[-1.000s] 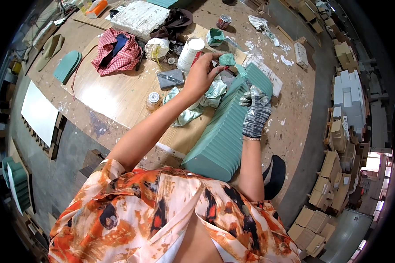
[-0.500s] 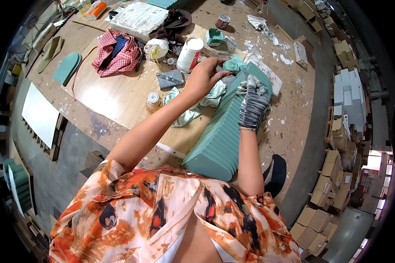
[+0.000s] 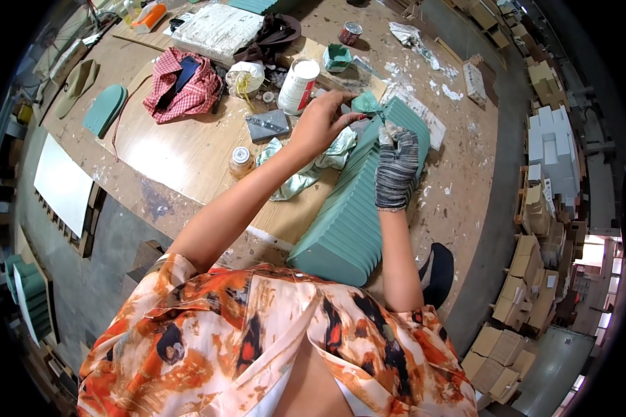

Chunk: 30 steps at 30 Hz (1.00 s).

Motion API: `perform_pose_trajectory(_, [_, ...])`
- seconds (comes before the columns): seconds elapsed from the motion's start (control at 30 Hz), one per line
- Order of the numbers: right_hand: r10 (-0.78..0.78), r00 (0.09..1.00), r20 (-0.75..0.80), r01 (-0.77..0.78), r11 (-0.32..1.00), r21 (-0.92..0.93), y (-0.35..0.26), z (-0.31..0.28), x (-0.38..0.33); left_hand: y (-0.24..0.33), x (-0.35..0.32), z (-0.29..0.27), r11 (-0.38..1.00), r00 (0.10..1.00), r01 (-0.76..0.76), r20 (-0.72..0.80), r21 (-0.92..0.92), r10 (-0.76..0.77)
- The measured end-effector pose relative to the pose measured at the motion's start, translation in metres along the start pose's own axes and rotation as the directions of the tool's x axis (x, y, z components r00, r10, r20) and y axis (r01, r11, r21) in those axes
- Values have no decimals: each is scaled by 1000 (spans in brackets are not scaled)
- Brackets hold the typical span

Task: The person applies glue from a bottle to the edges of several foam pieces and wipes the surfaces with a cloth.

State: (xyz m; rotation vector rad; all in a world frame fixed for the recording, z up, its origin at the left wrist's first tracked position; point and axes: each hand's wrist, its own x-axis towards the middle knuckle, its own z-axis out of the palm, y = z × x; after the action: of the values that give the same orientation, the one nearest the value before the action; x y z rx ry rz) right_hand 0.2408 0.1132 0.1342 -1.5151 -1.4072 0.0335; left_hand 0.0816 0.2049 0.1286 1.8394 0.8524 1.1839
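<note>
A long teal piece [image 3: 341,208] with a ridged surface lies slantwise in front of me, its near end close to my shirt. My bare left hand [image 3: 325,119] is beyond its left edge, fingers pinched at a crumpled green bundle [image 3: 366,103], like thin plastic or cloth. My right hand [image 3: 398,163], in a grey and black knit glove with pale fingertips, is over the far part of the ridged piece. Its fingers are closed towards the bundle; what they grip is too small to name. A pale green rag [image 3: 306,177] lies beneath my left forearm.
Left of the rag stand a small glass jar [image 3: 241,164] and a grey block [image 3: 268,126]. Farther back are a white can [image 3: 300,86], a green-smeared container [image 3: 337,58] and a red checked cloth [image 3: 181,87]. A dark cap-like thing [image 3: 438,274] sits right of my right forearm.
My right hand has drawn left and its fingers have closed near the green bundle, away from the ridged piece's far right edge. My left hand has barely moved.
</note>
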Motion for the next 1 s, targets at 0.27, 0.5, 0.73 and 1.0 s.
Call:
perform_pose_trajectory(0.27, [-138,990,-2,138,990,-13,3,0,-5,0,0,2,997,997,-72,-27,27,73])
perform_pose_trajectory(0.5, [92,988,-124,-72,985,158,6,-4,10,0,-1,1,998,998,-55,14,22,54])
perform_pose_trajectory(0.73, [565,811,150,-548,645,533,-28,-3,2,3,1,-1,998,999,48,9,-29,-47])
perform_pose_trajectory(1.0, [621,766,166,-595,588,547,-33,-3,6,-1,-2,0,1000,1000,-17,15,9,17])
